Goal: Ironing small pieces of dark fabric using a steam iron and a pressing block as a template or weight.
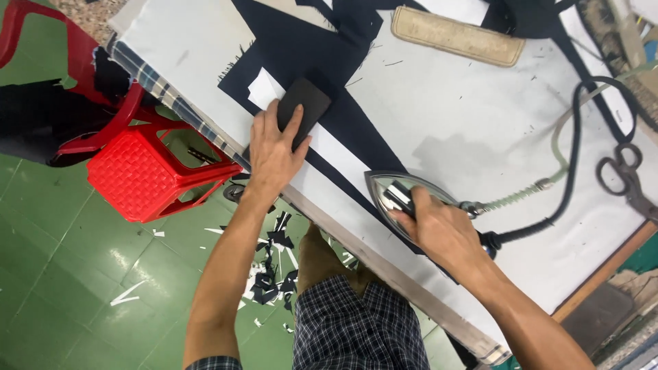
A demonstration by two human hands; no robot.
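Observation:
My left hand [272,151] presses flat on a dark rectangular block [306,104] that lies on a strip of dark navy fabric [356,130] on the white padded table [480,116]. A white paper piece [264,89] shows beside the block, on the fabric. My right hand [439,229] grips the handle of a steam iron [394,192], whose metal body rests on the fabric strip near the table's front edge. A black cord [572,178] and a pale hose [521,195] run from the iron's rear toward the right.
Large scissors [627,175] lie at the table's right edge. A tan padded strip [456,35] lies at the back. A red plastic stool [147,175] and a red chair [41,75] stand on the green floor, where several dark fabric scraps [274,270] lie.

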